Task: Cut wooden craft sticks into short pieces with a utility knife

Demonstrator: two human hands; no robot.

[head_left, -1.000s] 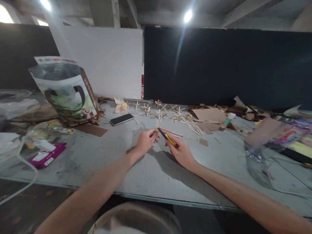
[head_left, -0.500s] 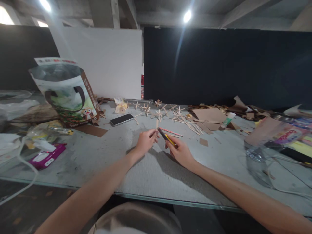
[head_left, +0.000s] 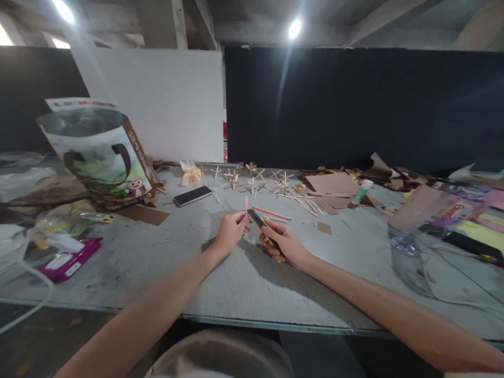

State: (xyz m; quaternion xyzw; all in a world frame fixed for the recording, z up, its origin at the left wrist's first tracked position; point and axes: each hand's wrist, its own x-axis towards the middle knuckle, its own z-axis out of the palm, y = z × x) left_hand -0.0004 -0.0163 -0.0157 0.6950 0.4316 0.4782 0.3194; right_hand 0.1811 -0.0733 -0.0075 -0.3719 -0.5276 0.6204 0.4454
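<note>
Between the fingertips of my left hand (head_left: pixel 231 231) a thin wooden stick (head_left: pixel 246 203) stands nearly upright. My right hand (head_left: pixel 286 242) is wrapped round a yellow and black utility knife (head_left: pixel 263 224). The knife's front end points up and left and lies against or very close to the stick at my left fingertips; whether it touches I cannot tell. A red and white striped straw or pencil (head_left: pixel 271 212) lies on the table just beyond the knife. Several small star shapes made of crossed wooden sticks (head_left: pixel 253 185) are spread farther back.
A phone (head_left: pixel 192 196) lies behind my left hand. A large printed bag (head_left: pixel 98 163) and a purple device (head_left: pixel 71 261) stand at the left. Cardboard pieces (head_left: pixel 333 187), a glue stick (head_left: pixel 361 192) and a clear plastic container (head_left: pixel 409 262) are at the right. The table's front edge (head_left: pixel 268 324) runs near my body.
The knife has turned in my right hand, and more of its handle shows below the fingers. The whole view has shifted slightly. My left hand still holds the stick.
</note>
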